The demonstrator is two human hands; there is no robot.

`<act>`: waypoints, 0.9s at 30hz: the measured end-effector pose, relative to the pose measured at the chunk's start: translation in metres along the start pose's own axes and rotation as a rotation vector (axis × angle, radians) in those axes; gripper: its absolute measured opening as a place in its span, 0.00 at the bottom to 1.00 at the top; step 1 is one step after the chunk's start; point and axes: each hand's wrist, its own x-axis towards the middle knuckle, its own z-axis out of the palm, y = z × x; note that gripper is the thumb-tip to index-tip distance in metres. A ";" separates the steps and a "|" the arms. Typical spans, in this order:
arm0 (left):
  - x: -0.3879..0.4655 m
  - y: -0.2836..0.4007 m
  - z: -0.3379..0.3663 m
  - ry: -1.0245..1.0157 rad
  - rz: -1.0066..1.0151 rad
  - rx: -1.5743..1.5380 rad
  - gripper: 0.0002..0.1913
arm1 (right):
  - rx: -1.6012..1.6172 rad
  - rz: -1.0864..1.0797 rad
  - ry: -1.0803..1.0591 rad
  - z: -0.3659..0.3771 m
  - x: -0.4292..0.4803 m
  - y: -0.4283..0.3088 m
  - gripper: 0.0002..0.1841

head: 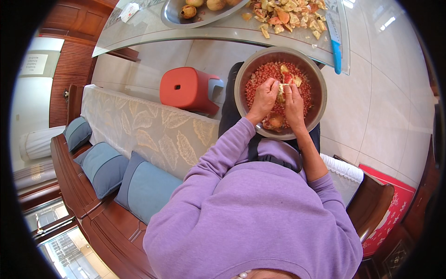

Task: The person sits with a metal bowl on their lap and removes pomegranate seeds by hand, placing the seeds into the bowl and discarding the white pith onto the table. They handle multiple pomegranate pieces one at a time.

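Observation:
A wide metal bowl (323,97) rests on my lap, with many red pomegranate seeds (264,71) in it. Over it, my left hand (265,97) and my right hand (294,104) are close together, both gripping a pale piece of pomegranate (283,91) between the fingertips. Another opened pomegranate piece (295,79) lies on the seeds just beyond my fingers. A further pomegranate chunk with its rind (276,121) sits at the near side of the bowl, between my wrists.
On the glass table (223,36) ahead are a metal basin (212,21) of whole pomegranates (216,4), a heap of peel (291,17) and a knife with a blue handle (336,55). A red plastic stool (184,87) stands left; the cushioned wooden bench (146,129) extends left.

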 end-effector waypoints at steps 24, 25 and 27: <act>0.000 -0.015 0.019 0.252 0.004 -0.079 0.16 | 0.036 0.022 0.045 0.019 -0.005 0.003 0.22; 0.000 -0.016 0.020 0.256 -0.002 -0.099 0.16 | 0.070 0.031 0.059 0.021 -0.005 0.005 0.23; 0.001 -0.019 0.024 0.279 0.006 -0.133 0.17 | 0.104 0.072 0.069 0.024 -0.005 0.009 0.23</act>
